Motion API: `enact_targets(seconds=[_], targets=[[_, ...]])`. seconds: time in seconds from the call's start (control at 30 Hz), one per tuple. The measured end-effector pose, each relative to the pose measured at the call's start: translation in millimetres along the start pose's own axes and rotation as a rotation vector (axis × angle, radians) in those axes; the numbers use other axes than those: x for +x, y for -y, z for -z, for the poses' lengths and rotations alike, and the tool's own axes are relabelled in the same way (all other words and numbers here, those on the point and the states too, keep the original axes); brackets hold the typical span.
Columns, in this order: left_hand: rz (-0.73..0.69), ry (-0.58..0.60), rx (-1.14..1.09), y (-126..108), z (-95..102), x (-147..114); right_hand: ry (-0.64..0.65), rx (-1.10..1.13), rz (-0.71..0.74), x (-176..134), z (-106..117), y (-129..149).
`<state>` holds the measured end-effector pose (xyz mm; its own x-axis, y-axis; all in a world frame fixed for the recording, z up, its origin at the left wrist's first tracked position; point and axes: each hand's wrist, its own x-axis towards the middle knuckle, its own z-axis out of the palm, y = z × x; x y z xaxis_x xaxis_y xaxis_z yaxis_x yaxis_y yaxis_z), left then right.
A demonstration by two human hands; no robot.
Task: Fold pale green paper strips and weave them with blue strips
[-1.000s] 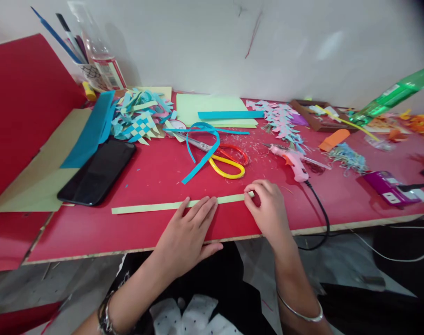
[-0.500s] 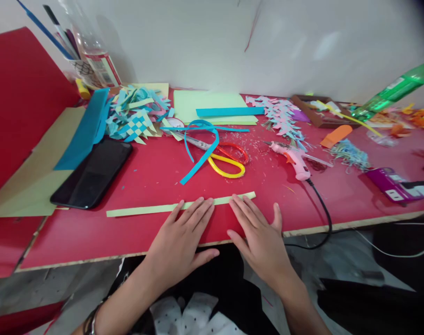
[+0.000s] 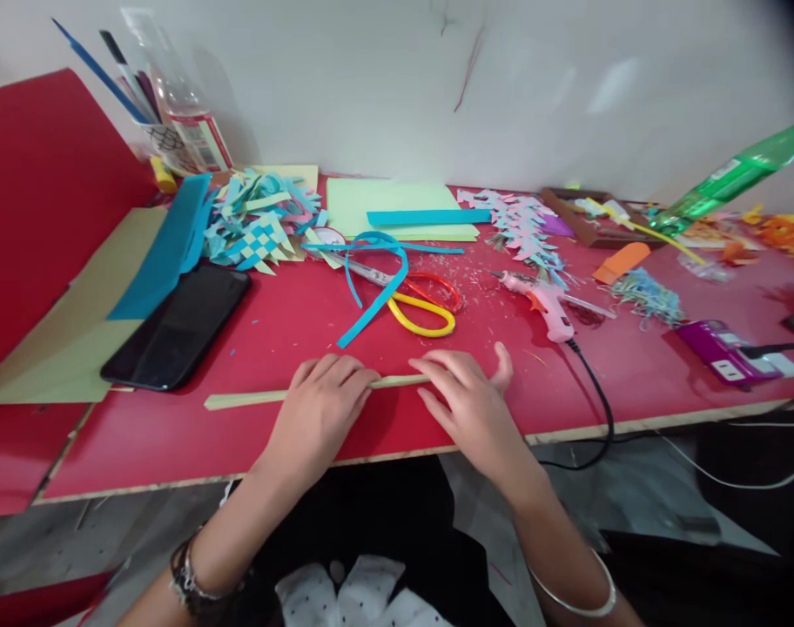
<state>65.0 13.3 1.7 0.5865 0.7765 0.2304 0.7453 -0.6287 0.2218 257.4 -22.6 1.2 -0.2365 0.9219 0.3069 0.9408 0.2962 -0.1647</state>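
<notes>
A narrow pale green paper strip (image 3: 246,400) lies lengthwise near the front edge of the red table, its middle lifted slightly between my hands. My left hand (image 3: 322,409) has its fingers curled over the strip, with the thumb hidden beneath. To its right, my right hand (image 3: 468,405) pinches the strip between thumb and fingers, little finger raised; the strip's right end is hidden behind it. Just beyond lie scissors (image 3: 423,313) with yellow and red handles, and a looped blue paper strip (image 3: 371,309) rests across them.
A black phone (image 3: 178,326) lies at left beside blue paper (image 3: 162,252). Paper cuttings (image 3: 259,218) and green sheets (image 3: 390,193) sit at the back. A pink glue gun (image 3: 544,300), its cord over the front edge, is at right, near a purple power adapter (image 3: 727,353).
Both hands went from lying flat with fingers outstretched to curling round the strip. The strip's middle has risen a little and looks narrower. The camera view has shifted slightly.
</notes>
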Motion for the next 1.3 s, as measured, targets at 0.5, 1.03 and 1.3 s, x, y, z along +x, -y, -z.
enact_targets(seconds=[0.5,1.03,1.3], targets=[[-0.07,0.022,0.025,-2.6,-1.8,5.6,-0.018,0.122,0.073,5.2,-7.9,-2.9],[-0.111,-0.065,-0.019,-6.0,2.8,2.8,-0.104,0.174,0.184,0.7,-6.0,-1.9],[-0.153,-0.013,0.063,-4.0,-1.0,-0.4,-0.097,0.15,0.239,0.7,-5.2,-0.1]])
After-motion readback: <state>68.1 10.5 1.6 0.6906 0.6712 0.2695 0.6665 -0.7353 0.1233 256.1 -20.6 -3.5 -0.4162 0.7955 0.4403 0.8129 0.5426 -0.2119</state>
